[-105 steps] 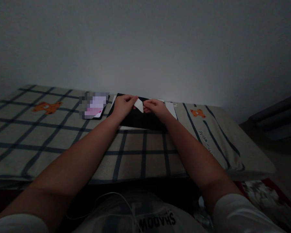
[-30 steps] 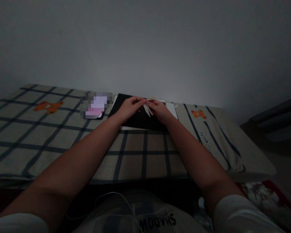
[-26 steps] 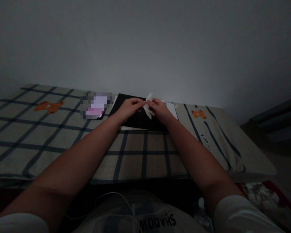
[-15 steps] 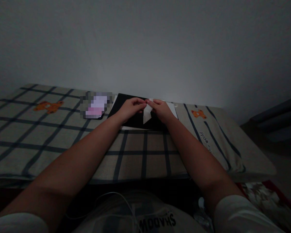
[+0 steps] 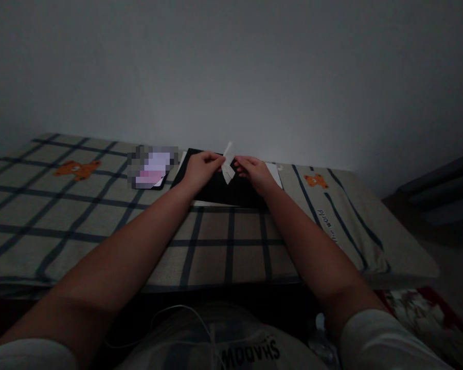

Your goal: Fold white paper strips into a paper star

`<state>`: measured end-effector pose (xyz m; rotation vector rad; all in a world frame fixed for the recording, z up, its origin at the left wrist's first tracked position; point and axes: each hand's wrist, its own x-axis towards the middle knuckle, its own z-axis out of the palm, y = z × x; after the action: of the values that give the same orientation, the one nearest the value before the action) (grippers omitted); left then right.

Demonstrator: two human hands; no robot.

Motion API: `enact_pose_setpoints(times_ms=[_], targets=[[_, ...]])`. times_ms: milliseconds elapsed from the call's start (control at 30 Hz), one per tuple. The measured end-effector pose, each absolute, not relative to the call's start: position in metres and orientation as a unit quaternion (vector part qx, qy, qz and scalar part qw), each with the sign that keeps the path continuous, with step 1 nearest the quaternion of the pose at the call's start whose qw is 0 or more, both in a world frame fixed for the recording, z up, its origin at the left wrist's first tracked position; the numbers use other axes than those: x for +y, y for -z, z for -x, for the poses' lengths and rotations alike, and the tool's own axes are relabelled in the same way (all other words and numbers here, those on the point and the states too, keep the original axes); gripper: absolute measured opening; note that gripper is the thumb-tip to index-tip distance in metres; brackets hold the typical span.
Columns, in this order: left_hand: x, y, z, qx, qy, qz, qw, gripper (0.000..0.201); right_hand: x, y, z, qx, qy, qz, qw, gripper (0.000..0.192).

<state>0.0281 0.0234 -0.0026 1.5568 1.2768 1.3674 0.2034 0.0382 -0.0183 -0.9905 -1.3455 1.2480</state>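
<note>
Both hands pinch a small folded white paper [image 5: 227,165] above a black board [image 5: 216,191].

The paper is narrow and creased, one tip pointing up and a wider flap hanging below, held off the surface. The left hand [image 5: 201,169] and right hand [image 5: 255,172] each have their fingers closed on its sides. The board lies on a bed [image 5: 100,216] with a beige, dark-checked cover bearing orange bears, against a plain grey wall [image 5: 231,67]. The room is dim.
</note>
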Motion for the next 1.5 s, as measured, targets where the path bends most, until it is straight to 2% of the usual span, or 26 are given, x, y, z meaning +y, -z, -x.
enact_pose_setpoints(times_ms=[200,367,833,1067,1333,1500], targets=[[0.018,0.001,-0.033,0.434,-0.516,-0.596,0.436,0.030,0.034,0.018,-0.199,-0.574,-0.555,0.375,0.471,0.039],[0.015,-0.001,-0.034,0.400,-0.502,-0.600,0.478,0.041,0.037,0.019,-0.200,-0.574,-0.567,0.349,0.477,0.035],[0.019,0.002,-0.032,0.391,-0.524,-0.602,0.459,0.048,0.032,0.014,-0.199,-0.573,-0.564,0.351,0.480,0.032],[0.023,0.003,-0.030,0.414,-0.534,-0.615,0.407,0.050,0.032,0.013,-0.201,-0.553,-0.569,0.347,0.500,0.033],[0.026,0.004,-0.029,0.433,-0.551,-0.606,0.377,0.052,0.030,0.016,-0.199,-0.553,-0.576,0.337,0.499,0.040],[0.024,0.005,-0.030,0.420,-0.555,-0.592,0.405,0.049,0.034,0.019,-0.198,-0.554,-0.547,0.349,0.521,0.036]])
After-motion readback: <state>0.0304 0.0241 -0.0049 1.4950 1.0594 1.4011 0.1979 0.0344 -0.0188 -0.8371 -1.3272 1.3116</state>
